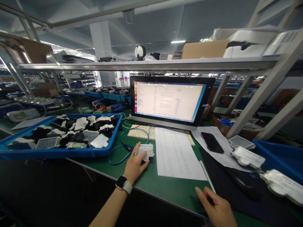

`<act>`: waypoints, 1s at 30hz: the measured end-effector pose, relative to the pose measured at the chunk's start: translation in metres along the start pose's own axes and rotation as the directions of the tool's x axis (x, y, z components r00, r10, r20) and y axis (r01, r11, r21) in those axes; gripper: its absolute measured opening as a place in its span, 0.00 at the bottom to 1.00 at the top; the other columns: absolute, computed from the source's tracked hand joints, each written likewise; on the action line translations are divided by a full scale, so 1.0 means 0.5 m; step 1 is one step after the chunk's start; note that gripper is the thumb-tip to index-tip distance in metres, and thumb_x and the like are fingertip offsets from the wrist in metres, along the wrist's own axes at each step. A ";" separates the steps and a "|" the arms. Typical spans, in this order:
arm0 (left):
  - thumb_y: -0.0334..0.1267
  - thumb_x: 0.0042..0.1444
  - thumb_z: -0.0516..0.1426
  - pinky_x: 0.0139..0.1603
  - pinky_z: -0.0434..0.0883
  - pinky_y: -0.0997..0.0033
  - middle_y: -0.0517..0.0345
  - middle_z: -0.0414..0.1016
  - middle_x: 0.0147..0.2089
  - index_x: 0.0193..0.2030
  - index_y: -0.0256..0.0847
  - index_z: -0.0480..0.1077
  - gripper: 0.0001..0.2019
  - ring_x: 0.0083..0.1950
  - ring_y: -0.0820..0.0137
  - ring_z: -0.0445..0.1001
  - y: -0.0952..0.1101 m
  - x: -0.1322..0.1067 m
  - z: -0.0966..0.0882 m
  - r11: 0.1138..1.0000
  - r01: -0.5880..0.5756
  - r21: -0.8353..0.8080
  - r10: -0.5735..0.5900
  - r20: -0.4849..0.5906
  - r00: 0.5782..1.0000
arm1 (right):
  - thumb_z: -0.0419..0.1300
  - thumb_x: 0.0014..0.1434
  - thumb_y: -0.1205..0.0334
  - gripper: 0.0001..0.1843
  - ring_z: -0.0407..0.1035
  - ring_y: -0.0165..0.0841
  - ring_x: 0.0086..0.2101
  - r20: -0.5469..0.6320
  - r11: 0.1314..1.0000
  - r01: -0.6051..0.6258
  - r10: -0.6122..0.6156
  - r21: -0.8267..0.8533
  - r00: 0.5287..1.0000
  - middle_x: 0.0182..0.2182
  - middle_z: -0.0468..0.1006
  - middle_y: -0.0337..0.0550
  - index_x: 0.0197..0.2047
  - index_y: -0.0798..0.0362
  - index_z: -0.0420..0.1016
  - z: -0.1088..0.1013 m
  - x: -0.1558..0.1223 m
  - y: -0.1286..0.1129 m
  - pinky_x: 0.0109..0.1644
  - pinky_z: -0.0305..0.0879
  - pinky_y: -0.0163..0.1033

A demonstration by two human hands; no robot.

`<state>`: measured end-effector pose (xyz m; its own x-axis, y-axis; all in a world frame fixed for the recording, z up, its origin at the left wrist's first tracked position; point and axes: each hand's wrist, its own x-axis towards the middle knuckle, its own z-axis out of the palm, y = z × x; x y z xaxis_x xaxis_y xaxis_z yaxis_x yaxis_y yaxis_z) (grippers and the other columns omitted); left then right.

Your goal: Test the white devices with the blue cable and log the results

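A person's left hand [136, 164] touches a white module [149, 149] beside a blue cable [116, 163] on a green workbench [163, 192]; the right hand [216, 205], fingers curled, is near a white pen [207, 177]. At left, a blue tray [59, 154] holds similar units; a lit monitor [165, 102] stands on the far side.

- The lone head view looked forward and down from above the near edge of the tabletop [165, 194], close over the left hand [136, 162] and right hand [216, 206].
- It faced a monitor [165, 102] toward the far edge and a shelf [151, 65] above.
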<state>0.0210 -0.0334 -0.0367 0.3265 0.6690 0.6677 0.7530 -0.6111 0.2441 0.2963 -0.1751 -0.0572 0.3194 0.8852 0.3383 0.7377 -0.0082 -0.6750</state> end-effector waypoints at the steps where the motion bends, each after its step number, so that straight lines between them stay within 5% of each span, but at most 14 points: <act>1: 0.36 0.52 0.58 0.54 0.70 0.57 0.45 0.50 0.65 0.46 0.41 0.68 0.14 0.63 0.53 0.59 0.001 0.000 0.000 1.000 -0.001 0.001 0.001 0.005 1.000 | 0.51 0.52 0.36 0.28 0.53 0.27 0.16 -0.005 1.000 0.007 -0.007 -0.009 1.000 0.13 0.54 0.33 0.16 0.50 0.54 0.000 -0.001 0.001 0.22 0.54 0.32; 30: 0.37 0.53 0.58 0.57 0.67 0.55 0.44 0.48 0.66 0.48 0.41 0.67 0.15 0.65 0.53 0.54 -0.003 -0.003 0.004 1.000 0.020 -0.011 -0.020 0.037 0.999 | 0.52 0.52 0.36 0.28 0.51 0.26 0.17 -0.021 0.997 0.052 -0.054 -0.064 0.998 0.15 0.51 0.32 0.17 0.50 0.52 0.003 -0.003 0.013 0.22 0.54 0.31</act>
<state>0.0205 -0.0327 -0.0398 0.3327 0.6961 0.6362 0.7532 -0.6021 0.2649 0.2998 -0.1759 -0.0630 0.2915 0.8746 0.3874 0.7899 0.0083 -0.6132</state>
